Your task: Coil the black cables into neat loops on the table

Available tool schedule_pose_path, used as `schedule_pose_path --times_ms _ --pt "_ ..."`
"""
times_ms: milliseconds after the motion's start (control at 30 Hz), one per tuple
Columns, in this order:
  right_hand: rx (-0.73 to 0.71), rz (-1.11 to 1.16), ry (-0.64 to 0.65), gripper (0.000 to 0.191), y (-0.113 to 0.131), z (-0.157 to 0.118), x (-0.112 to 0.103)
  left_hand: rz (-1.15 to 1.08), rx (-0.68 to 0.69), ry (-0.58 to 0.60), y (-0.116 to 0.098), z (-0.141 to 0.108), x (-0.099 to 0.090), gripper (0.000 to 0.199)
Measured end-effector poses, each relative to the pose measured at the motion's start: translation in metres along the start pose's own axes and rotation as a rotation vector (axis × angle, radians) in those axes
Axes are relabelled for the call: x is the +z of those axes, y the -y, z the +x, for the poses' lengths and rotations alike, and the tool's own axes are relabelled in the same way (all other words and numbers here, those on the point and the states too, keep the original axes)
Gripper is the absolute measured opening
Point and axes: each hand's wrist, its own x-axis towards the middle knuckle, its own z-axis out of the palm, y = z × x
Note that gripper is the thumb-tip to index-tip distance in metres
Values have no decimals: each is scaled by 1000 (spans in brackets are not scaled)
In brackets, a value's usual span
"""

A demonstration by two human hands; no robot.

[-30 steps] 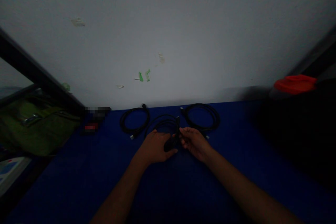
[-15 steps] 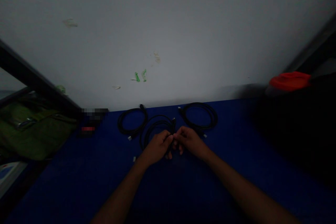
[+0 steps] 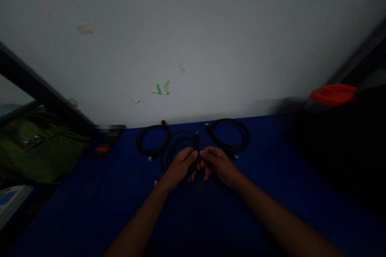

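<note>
My left hand (image 3: 182, 165) is closed on the right side of a coiled black cable (image 3: 177, 140), whose metal plug points up beyond the fingers. Thumb and fingers of my right hand (image 3: 215, 161) are pinched together close beside it, at the same bundle; what they grip is too small and dark to make out. A second coiled black cable (image 3: 153, 151) lies to the left, and a third coil (image 3: 230, 145) to the right, both on the blue surface (image 3: 193, 217).
A pale wall (image 3: 226, 48) rises behind the blue surface. On the left are a dark post (image 3: 45, 84), a green bag (image 3: 42, 148) and a small dark item with red (image 3: 102, 148). At right, an orange object (image 3: 333, 94) tops a dark mass.
The plug end of the middle cable has shifted slightly left. My fingertips have moved slightly apart, and the view has shifted a little.
</note>
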Motion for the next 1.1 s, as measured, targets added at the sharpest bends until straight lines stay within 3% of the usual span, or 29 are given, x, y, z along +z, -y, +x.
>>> schedule_pose_path --times_ms 133,267,533,667,1100 --pt "221 288 49 20 0 1 -2 154 51 -40 4 0 1 33" --pt "333 426 41 13 -1 1 -5 252 85 -79 5 0 2 30" --pt "371 509 42 14 -1 1 -6 360 129 -125 4 -1 2 29" --pt "400 589 55 21 -1 2 -7 340 142 -106 5 0 0 30" --pt "410 636 85 14 7 0 -4 351 229 -44 -1 -3 -7 31"
